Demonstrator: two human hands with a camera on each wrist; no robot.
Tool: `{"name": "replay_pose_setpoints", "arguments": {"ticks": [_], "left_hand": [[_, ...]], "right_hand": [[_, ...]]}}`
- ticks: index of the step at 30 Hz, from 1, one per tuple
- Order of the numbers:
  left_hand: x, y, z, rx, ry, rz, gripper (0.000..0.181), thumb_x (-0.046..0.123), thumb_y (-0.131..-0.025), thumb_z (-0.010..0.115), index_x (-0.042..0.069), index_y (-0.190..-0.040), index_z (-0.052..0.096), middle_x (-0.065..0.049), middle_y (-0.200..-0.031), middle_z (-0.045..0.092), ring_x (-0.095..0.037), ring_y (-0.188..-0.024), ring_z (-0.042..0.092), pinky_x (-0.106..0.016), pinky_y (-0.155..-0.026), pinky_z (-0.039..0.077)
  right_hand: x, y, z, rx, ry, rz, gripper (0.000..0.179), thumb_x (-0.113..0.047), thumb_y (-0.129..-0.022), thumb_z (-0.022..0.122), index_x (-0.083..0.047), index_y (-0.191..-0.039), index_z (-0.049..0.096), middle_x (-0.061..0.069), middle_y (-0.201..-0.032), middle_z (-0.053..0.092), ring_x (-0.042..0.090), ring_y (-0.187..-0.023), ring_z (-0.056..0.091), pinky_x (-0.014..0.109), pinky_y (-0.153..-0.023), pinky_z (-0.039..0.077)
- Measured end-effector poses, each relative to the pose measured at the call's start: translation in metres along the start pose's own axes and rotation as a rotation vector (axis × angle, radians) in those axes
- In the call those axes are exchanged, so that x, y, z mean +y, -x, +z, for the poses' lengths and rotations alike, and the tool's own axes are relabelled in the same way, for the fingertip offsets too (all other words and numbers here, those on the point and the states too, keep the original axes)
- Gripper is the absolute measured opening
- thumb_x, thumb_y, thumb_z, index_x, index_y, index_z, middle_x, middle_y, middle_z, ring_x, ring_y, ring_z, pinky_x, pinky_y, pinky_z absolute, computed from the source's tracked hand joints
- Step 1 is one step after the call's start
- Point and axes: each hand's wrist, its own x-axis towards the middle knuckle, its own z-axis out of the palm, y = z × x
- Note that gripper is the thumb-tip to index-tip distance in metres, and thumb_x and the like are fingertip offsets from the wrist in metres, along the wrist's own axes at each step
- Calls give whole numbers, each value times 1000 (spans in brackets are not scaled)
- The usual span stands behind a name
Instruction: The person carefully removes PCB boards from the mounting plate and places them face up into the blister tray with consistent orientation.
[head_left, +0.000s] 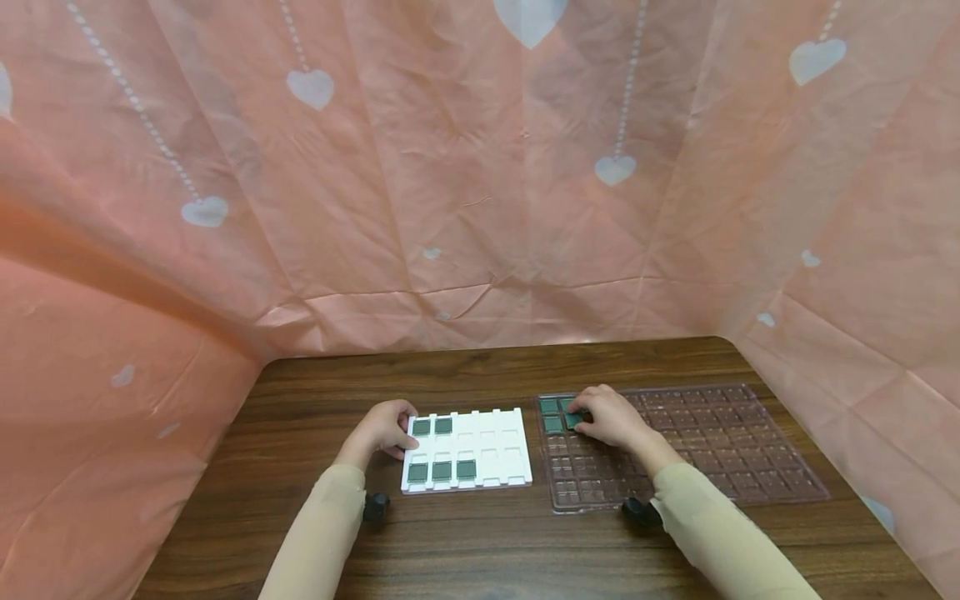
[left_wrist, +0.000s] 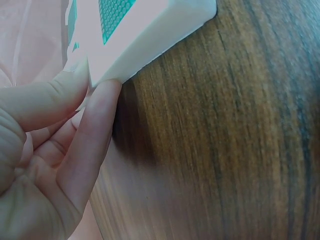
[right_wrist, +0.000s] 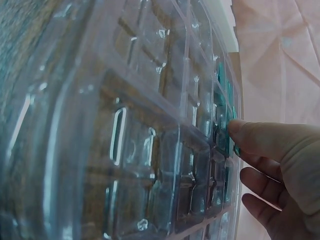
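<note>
My left hand (head_left: 382, 429) grips the left edge of a white tray (head_left: 502, 442) between thumb and fingers. In the left wrist view, thumb and finger meet at the corner of this white tray (left_wrist: 150, 45). Green square chips sit in it, two in the back row and three in the front row, such as one chip (head_left: 467, 469). My right hand (head_left: 611, 417) pinches a green chip (head_left: 573, 421) at the back left of a clear plastic tray (head_left: 600, 493). In the right wrist view, that chip (right_wrist: 236, 149) shows as a thin edge under the thumb.
Other green chips (head_left: 552, 425) lie in pockets at the clear tray's back left corner. Both trays stand on a wooden table (head_left: 465, 550), a narrow gap between them. A pink curtain (head_left: 487, 208) with hearts hangs behind and at both sides. Dark wrist devices (head_left: 377, 507) sit under the sleeves.
</note>
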Motion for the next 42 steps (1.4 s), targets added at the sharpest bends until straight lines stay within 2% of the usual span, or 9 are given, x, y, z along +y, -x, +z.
{"name": "replay_pose_setpoints", "arguments": {"ticks": [11, 26, 30, 37, 42], "left_hand": [[0, 0, 0, -3, 0, -19, 48, -13, -72, 81, -4, -115, 61, -14, -86, 50, -24, -69, 59, -34, -52, 61], [-2, 0, 1, -6, 9, -3, 48, -13, -72, 81, -5, -114, 60, -14, -85, 52, -22, -69, 59, -34, -53, 61], [-2, -1, 1, 1, 8, -1, 47, -13, -72, 81, -4, -114, 61, -13, -85, 52, -22, -69, 59, -34, -53, 61], [-2, 0, 0, 1, 1, 5, 47, -13, -71, 81, -5, -113, 61, -14, -84, 51, -23, -69, 59, -33, -53, 61], [-2, 0, -1, -7, 2, 7, 47, -13, -72, 80, -6, -114, 60, -14, -85, 51, -23, -70, 59, -33, -53, 61]], "right_hand": [[1, -1, 1, 10, 14, -20, 23, -14, -82, 80, -10, -104, 74, 7, -105, 67, 33, -101, 58, 52, -89, 52], [-2, 3, -1, 11, -16, -2, 22, -13, -84, 79, -10, -105, 74, 7, -106, 67, 33, -102, 58, 53, -90, 51], [-1, 6, -2, 65, -27, -10, 19, -13, -85, 78, -9, -104, 73, 8, -104, 68, 33, -101, 59, 53, -89, 51], [-1, 12, -2, 206, -82, -34, 13, -9, -84, 77, -8, -97, 73, 3, -93, 69, 27, -90, 62, 48, -81, 53], [-2, 15, -3, 248, -122, -12, 12, -7, -84, 76, -7, -96, 73, -1, -88, 66, 22, -85, 60, 44, -76, 53]]}}
